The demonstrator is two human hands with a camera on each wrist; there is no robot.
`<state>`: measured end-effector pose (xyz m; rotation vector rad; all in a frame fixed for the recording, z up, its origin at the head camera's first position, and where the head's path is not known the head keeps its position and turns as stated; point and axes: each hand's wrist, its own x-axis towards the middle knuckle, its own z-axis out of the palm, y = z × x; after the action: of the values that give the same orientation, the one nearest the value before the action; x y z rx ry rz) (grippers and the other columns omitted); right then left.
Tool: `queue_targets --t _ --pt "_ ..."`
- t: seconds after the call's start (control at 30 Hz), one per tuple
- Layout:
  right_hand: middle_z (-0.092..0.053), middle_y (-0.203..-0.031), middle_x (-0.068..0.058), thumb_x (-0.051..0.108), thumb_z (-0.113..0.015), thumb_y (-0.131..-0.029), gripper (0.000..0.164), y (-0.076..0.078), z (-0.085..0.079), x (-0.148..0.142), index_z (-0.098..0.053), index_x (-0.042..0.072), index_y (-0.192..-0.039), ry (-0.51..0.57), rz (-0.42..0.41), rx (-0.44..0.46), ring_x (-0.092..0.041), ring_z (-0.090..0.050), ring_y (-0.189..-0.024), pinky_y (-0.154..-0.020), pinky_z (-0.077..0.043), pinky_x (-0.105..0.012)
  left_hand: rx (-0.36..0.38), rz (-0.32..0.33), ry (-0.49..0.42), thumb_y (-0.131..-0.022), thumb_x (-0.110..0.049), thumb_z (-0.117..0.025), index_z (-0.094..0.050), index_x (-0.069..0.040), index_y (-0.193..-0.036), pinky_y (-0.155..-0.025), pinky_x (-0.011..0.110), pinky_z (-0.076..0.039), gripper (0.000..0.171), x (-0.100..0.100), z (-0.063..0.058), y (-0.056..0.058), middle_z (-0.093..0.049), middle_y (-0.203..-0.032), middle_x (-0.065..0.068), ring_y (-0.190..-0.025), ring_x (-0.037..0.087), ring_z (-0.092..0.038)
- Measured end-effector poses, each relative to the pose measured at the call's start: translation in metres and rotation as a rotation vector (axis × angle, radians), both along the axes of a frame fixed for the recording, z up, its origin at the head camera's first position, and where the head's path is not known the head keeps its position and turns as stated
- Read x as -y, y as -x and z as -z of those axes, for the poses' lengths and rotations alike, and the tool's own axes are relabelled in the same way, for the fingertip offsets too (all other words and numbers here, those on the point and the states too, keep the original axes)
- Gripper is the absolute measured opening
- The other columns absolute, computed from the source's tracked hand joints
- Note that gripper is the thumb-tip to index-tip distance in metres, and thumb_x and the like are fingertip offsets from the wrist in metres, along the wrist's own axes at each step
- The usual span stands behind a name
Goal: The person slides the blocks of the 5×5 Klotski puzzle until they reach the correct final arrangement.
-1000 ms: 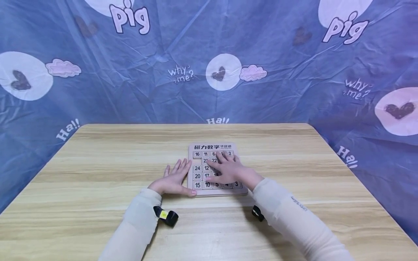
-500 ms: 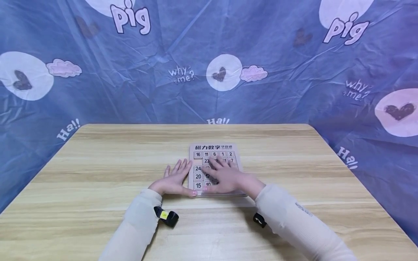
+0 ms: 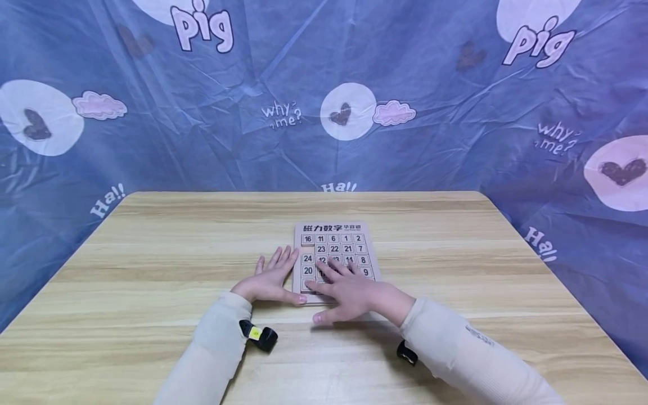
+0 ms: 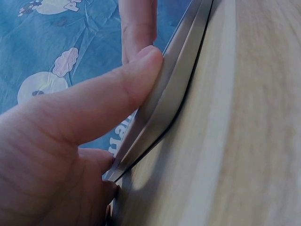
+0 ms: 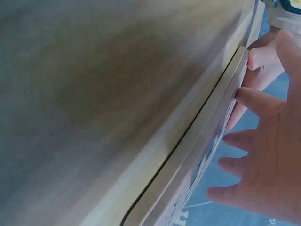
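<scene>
A flat number sliding puzzle [image 3: 297, 264] with numbered square tiles lies on the table, a gap below tile 16 at its left side. My left hand [image 3: 267, 281] rests at its left edge with fingers spread. The left thumb [image 4: 113, 96] presses on the near left corner. Over the lower rows spreads my right hand [image 3: 351, 293], its fairly straight fingertips on or just above the tiles; the bottom row is mostly covered. The right thumb sticks out past the near edge. In the right wrist view, the right index fingertip [image 5: 247, 99] meets the puzzle's upper face.
The pale wooden table [image 3: 202, 225] extends around the puzzle on all sides. Behind it hangs a blue patterned cloth [image 3: 283, 152]. Each wrist carries a black camera; the left camera [image 3: 265, 339] has a yellow label.
My right hand has slid toward the near edge of the puzzle, uncovering the upper rows and covering the lower ones. The left hand stays put. The gap below tile 16 is unchanged.
</scene>
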<state>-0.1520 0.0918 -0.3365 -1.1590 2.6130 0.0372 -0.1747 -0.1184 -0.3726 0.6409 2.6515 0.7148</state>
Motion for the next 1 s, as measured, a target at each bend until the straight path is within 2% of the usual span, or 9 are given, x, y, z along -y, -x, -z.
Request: queue_targets --t 0.33,0.67,0.87,1.0 --pt "-0.008 -0.142 -0.013 0.066 -0.037 -0.076 0.071 0.012 0.001 0.002 -0.027 0.029 -0.136 0.000 0.047 -0.011 -0.036 -0.003 -0.126 -0.093 -0.008 -0.059 -0.003 -0.003 -0.003 -0.062 -0.057 -0.064 0.000 -0.009 -0.139 -0.094 0.050 0.015 0.111 0.000 0.002 -0.001 0.008 -0.141 0.014 -0.126 0.026 0.014" --pt "-0.006 -0.142 -0.012 0.066 -0.034 -0.077 0.071 0.014 0.002 0.001 -0.025 0.029 -0.136 0.034 0.053 -0.008 -0.036 -0.002 -0.126 -0.093 -0.008 -0.060 -0.005 -0.012 -0.015 -0.062 -0.057 -0.064 0.000 -0.009 -0.139 -0.094 0.051 0.015 0.111 0.001 0.003 -0.002 0.008 -0.141 0.014 -0.126 0.026 0.013" --pt "-0.006 -0.142 -0.012 0.066 -0.032 -0.078 0.069 0.005 -0.004 -0.026 -0.028 0.027 -0.136 0.121 0.043 0.004 -0.038 -0.001 -0.126 -0.093 -0.007 -0.060 -0.007 -0.018 -0.024 -0.061 -0.056 -0.065 0.000 -0.011 -0.139 -0.094 0.050 0.015 0.111 0.000 0.003 -0.003 0.008 -0.141 0.013 -0.126 0.026 0.013" --pt "-0.010 -0.141 -0.016 0.062 -0.034 -0.081 0.067 -0.004 -0.007 -0.056 -0.034 0.021 -0.134 0.151 0.055 0.011 -0.040 -0.004 -0.125 -0.092 -0.007 -0.061 -0.009 -0.017 -0.025 -0.061 -0.055 -0.066 0.001 -0.011 -0.139 -0.094 0.050 0.015 0.112 0.000 0.002 -0.002 0.007 -0.142 0.012 -0.126 0.026 0.012"
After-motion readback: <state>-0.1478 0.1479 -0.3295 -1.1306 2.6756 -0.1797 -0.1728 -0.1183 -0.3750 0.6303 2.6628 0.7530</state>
